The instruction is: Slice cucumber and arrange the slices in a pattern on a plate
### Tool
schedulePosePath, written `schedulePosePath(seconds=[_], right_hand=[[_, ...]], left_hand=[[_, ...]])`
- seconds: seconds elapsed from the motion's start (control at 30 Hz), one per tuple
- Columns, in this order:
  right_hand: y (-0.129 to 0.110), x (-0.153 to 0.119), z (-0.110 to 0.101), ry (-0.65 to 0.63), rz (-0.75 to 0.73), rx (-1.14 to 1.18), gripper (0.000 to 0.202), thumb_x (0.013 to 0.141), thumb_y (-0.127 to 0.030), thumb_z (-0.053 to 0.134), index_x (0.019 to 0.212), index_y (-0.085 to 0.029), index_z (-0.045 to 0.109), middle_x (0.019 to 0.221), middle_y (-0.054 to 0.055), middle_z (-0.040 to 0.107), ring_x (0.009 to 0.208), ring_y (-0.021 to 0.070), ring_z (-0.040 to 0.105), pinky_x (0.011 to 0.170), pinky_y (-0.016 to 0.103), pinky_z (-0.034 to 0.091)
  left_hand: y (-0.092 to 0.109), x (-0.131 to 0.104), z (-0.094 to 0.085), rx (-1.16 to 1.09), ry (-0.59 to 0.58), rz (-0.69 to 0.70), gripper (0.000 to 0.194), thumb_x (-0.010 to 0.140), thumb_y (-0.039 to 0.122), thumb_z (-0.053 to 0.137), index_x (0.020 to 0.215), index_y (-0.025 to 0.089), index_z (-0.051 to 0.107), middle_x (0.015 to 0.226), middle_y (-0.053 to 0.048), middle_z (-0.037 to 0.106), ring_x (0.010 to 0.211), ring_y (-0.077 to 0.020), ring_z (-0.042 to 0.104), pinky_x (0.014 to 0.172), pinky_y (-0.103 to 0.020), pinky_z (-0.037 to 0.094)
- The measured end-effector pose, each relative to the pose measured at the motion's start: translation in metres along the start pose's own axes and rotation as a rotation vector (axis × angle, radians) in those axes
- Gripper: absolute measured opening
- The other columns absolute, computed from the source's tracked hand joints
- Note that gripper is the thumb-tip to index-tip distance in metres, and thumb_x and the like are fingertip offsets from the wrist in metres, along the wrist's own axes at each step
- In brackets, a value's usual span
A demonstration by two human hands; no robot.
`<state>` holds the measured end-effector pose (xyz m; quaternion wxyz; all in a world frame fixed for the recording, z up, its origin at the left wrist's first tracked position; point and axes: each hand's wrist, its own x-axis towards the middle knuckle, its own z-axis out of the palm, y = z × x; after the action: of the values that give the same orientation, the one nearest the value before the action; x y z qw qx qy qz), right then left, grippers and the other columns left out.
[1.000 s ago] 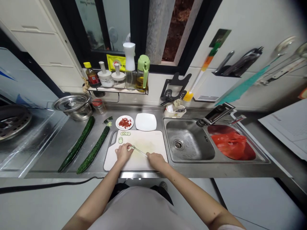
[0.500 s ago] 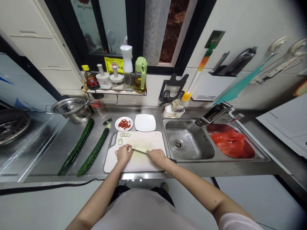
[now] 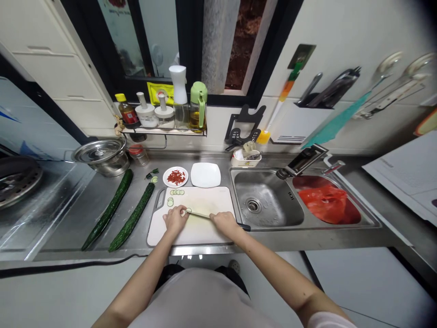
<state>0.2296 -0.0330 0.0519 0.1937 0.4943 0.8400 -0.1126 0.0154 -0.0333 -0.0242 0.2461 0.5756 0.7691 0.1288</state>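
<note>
My right hand (image 3: 225, 224) grips a knife (image 3: 200, 214), its black handle sticking out to the right. The blade points left across the white cutting board (image 3: 205, 234), its tip beside a small cucumber slice (image 3: 188, 210). My left hand (image 3: 175, 220) rests on the board with fingers closed at that slice. Several more cucumber slices (image 3: 177, 192) lie along the board's upper left. Two whole cucumbers (image 3: 131, 218) rest on the counter left of the board. Behind it stand a plate of red pieces (image 3: 175, 176) and a bare white plate (image 3: 205, 175).
A sink (image 3: 269, 200) adjoins the board on the right, with a faucet (image 3: 303, 160) and a red plastic bag (image 3: 322, 202) in its smaller basin. A lidded steel pot (image 3: 102, 157) stands back left. Seasoning bottles fill a wall shelf (image 3: 164, 131). Green scraps (image 3: 152, 173) lie near the plates.
The knife blade has turned slightly, so more of its flat side shows. Both hands stay in nearly the same place, and the view has shifted a little.
</note>
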Motion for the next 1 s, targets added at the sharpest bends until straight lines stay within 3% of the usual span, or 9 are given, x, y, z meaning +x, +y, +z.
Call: schedulePosePath(seconds=[0.13,0.4,0.73,1.0], right_hand=[[0.008,-0.013,0.017,0.011,0.106,0.170,0.031,0.098,-0.033,0.033,0.111,-0.021,0.058,0.101,0.012,0.070,0.096,0.0216,0.065,0.075,0.029,0.041],[0.009,-0.020,0.040,0.010,0.346,0.384,0.035,0.099,-0.038,0.028,0.114,-0.023,0.056,0.105,0.008,0.069,0.097,0.0190,0.063,0.072,0.025,0.037],[0.002,-0.014,0.043,0.028,0.336,0.372,0.036,0.099,-0.038,0.027,0.112,-0.022,0.056,0.104,0.008,0.069,0.096,0.0190,0.064,0.070,0.026,0.037],[0.000,-0.014,0.045,0.027,0.352,0.362,0.039,0.100,-0.040,0.024,0.120,-0.023,0.052,0.105,0.010,0.069,0.096,0.0204,0.064,0.071,0.027,0.038]], left_hand=[[0.001,-0.001,0.002,-0.002,0.006,-0.013,0.025,0.081,0.041,0.055,0.102,0.030,0.065,0.098,-0.004,0.067,0.099,-0.0259,0.056,0.083,-0.039,0.034],[0.005,-0.006,0.005,0.033,0.019,-0.001,0.028,0.085,0.038,0.052,0.110,0.030,0.062,0.103,-0.006,0.065,0.102,-0.0267,0.053,0.085,-0.040,0.032],[0.008,-0.008,0.007,-0.008,0.085,0.025,0.016,0.084,0.029,0.055,0.097,0.025,0.063,0.104,-0.005,0.064,0.104,-0.0241,0.054,0.087,-0.036,0.031],[-0.002,-0.012,0.004,-0.194,0.068,-0.067,0.008,0.084,0.029,0.057,0.088,0.024,0.063,0.088,0.003,0.071,0.084,-0.0157,0.062,0.085,-0.032,0.032]])
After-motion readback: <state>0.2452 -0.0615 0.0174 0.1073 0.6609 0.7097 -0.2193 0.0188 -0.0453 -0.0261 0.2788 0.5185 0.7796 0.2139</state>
